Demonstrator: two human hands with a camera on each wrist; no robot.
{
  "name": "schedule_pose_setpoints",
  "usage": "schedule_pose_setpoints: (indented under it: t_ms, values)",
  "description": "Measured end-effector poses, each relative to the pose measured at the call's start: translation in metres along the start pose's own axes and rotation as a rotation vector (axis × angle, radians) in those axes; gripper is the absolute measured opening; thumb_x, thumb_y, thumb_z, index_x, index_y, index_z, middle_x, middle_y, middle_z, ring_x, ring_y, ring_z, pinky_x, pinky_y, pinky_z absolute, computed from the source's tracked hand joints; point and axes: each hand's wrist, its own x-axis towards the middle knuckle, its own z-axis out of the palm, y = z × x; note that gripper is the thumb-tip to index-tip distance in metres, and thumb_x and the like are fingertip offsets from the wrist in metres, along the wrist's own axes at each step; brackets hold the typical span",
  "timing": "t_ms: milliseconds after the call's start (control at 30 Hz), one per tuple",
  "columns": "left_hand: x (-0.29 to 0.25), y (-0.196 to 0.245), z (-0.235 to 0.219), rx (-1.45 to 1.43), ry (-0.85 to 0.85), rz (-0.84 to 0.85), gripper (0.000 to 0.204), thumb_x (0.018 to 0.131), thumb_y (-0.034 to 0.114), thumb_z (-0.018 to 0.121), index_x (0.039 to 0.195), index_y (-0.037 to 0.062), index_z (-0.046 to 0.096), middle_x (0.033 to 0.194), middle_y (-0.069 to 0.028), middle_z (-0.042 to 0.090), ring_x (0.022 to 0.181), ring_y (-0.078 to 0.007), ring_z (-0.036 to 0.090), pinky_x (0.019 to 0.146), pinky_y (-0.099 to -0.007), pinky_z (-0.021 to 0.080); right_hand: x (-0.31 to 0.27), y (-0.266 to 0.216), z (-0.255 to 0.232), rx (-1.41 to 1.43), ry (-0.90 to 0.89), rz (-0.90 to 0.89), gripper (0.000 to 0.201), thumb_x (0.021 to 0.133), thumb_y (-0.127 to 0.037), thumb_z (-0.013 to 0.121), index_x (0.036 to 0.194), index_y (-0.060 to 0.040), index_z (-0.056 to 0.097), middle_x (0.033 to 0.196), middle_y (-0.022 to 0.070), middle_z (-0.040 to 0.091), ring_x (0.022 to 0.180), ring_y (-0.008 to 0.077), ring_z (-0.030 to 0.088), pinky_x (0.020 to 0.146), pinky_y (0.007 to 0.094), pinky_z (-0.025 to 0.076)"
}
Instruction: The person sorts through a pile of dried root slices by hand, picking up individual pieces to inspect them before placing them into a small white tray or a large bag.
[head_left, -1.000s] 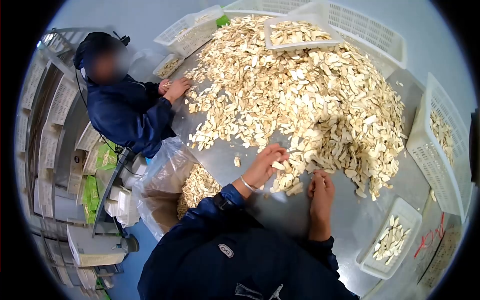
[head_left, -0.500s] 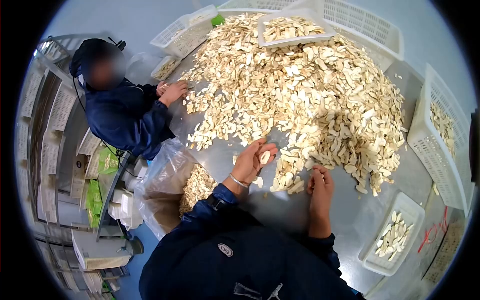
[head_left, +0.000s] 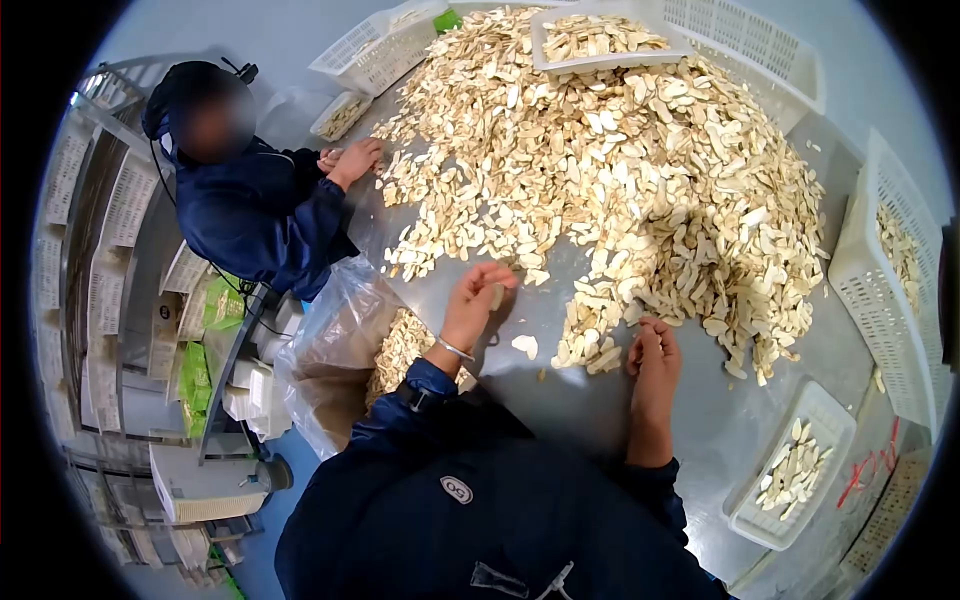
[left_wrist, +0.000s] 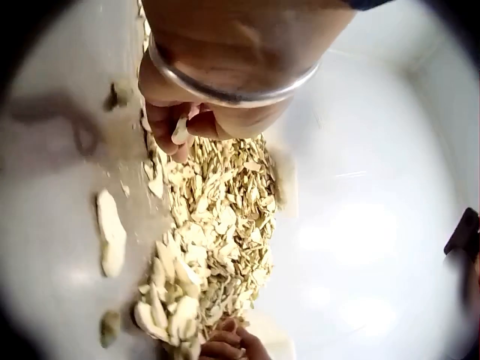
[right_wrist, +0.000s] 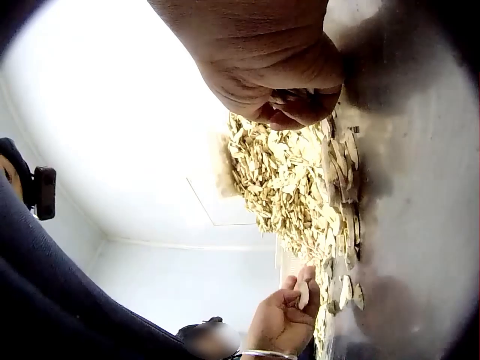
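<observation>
My left hand (head_left: 478, 308) is over the steel table, left of the pile's near end, with a silver bangle at its wrist. It pinches a pale dried slice (left_wrist: 180, 130) between thumb and fingers. A loose slice (head_left: 525, 346) lies on the metal to its right. The large pile (head_left: 600, 170) of cream and tan dried slices covers the middle of the table. My right hand (head_left: 655, 365) rests beside the pile's near tip, fingers curled and thumb against them; no slice shows in its grasp, and its palm is hidden.
A small white tray (head_left: 735, 510) with some slices stands at right. White perforated baskets (head_left: 870, 290) line the table's far and right sides; another tray (head_left: 600, 62) sits on the pile. Another person (head_left: 255, 200) works at left. An open plastic bag (head_left: 320, 350) of slices stands below the table's left edge.
My left hand drew back left, away from the pile, turning palm up with a slice and then turning over. A slice now lies apart on the table. My right hand barely moved.
</observation>
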Motion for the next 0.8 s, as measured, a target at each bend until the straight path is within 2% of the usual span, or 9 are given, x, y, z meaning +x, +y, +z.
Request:
schedule_pose_setpoints:
  t_ms: [33, 133, 167, 267, 400, 500, 667, 733, 800]
  values:
    - [-0.002, -0.001, -0.014, 0.131, 0.008, 0.051, 0.039, 0.096, -0.007, 0.045, 0.135, -0.0064, 0.053, 0.132, -0.0173, 0.065, 0.12, -0.0253, 0.066, 0.105, -0.0336, 0.051, 0.001, 0.001, 0.0, -0.002, -0.005, -0.009, 0.016, 0.106, -0.019, 0.056, 0.111, -0.0051, 0.063, 0.072, -0.0029, 0.051, 0.061, 0.0044, 0.045, 0.052, 0.0211, 0.033]
    - [-0.017, 0.007, -0.032, 0.711, 0.192, 0.338, 0.034, 0.089, -0.005, 0.054, 0.121, 0.0014, 0.063, 0.12, -0.0157, 0.069, 0.103, -0.0278, 0.071, 0.089, -0.0335, 0.054, 0.001, 0.004, -0.001, -0.004, -0.014, -0.024, 0.016, 0.106, -0.019, 0.056, 0.111, -0.0052, 0.063, 0.072, -0.003, 0.051, 0.061, 0.0044, 0.045, 0.052, 0.0212, 0.033]
    - [-0.026, 0.02, -0.026, 0.981, 0.255, 0.565, 0.028, 0.084, -0.004, 0.057, 0.109, 0.0032, 0.067, 0.112, -0.0176, 0.068, 0.099, -0.0361, 0.067, 0.087, -0.0394, 0.054, 0.0, 0.003, 0.0, 0.0, -0.012, -0.025, 0.016, 0.106, -0.019, 0.056, 0.111, -0.0051, 0.063, 0.072, -0.003, 0.05, 0.061, 0.0044, 0.045, 0.052, 0.0212, 0.033]
    - [-0.042, 0.023, -0.018, 1.065, 0.081, 0.522, 0.021, 0.085, -0.003, 0.059, 0.103, 0.003, 0.066, 0.107, -0.0189, 0.066, 0.1, -0.0419, 0.063, 0.087, -0.0438, 0.053, 0.001, 0.004, 0.0, 0.011, -0.008, -0.013, 0.017, 0.105, -0.019, 0.056, 0.112, -0.0049, 0.062, 0.073, -0.0032, 0.05, 0.061, 0.0045, 0.044, 0.052, 0.0216, 0.032]
    - [-0.061, 0.018, 0.015, 0.965, -0.121, 0.531, 0.015, 0.085, -0.002, 0.063, 0.098, 0.0043, 0.067, 0.104, -0.0162, 0.065, 0.099, -0.0396, 0.062, 0.087, -0.0441, 0.052, -0.001, 0.001, 0.002, -0.002, -0.012, -0.023, 0.017, 0.105, -0.019, 0.057, 0.113, -0.0045, 0.062, 0.073, -0.0035, 0.049, 0.061, 0.0044, 0.043, 0.052, 0.0217, 0.031]
    - [-0.06, 0.016, 0.016, 1.013, -0.066, 0.558, 0.016, 0.085, -0.003, 0.063, 0.099, 0.0049, 0.066, 0.105, -0.0153, 0.065, 0.1, -0.0393, 0.061, 0.087, -0.0439, 0.052, 0.0, 0.002, 0.001, -0.005, 0.017, -0.004, 0.016, 0.105, -0.018, 0.057, 0.113, -0.0046, 0.062, 0.074, -0.0038, 0.049, 0.062, 0.0041, 0.043, 0.052, 0.0214, 0.031]
    - [-0.042, 0.013, -0.014, 1.102, 0.212, 0.503, 0.015, 0.086, -0.003, 0.059, 0.099, 0.0042, 0.063, 0.1, -0.0171, 0.062, 0.096, -0.0406, 0.058, 0.084, -0.0459, 0.049, 0.0, 0.003, 0.001, 0.012, 0.003, -0.011, 0.016, 0.105, -0.017, 0.058, 0.113, -0.005, 0.063, 0.074, -0.0045, 0.049, 0.062, 0.0041, 0.044, 0.052, 0.0209, 0.03]
    - [-0.034, 0.01, -0.024, 1.104, 0.263, 0.554, 0.012, 0.089, 0.001, 0.06, 0.1, 0.0039, 0.063, 0.099, -0.017, 0.061, 0.095, -0.04, 0.059, 0.082, -0.0453, 0.05, 0.001, 0.004, 0.001, 0.026, -0.001, -0.012, 0.015, 0.105, -0.017, 0.058, 0.112, -0.0055, 0.063, 0.074, -0.0044, 0.049, 0.062, 0.004, 0.044, 0.052, 0.0209, 0.031]
    - [-0.032, 0.008, -0.024, 1.066, 0.242, 0.49, 0.011, 0.089, 0.004, 0.064, 0.1, 0.0036, 0.064, 0.099, -0.0168, 0.061, 0.093, -0.0393, 0.06, 0.081, -0.0452, 0.05, 0.001, 0.004, -0.001, 0.037, -0.006, -0.014, 0.014, 0.105, -0.018, 0.059, 0.11, -0.0058, 0.064, 0.074, -0.004, 0.051, 0.061, 0.0039, 0.046, 0.053, 0.0211, 0.034]
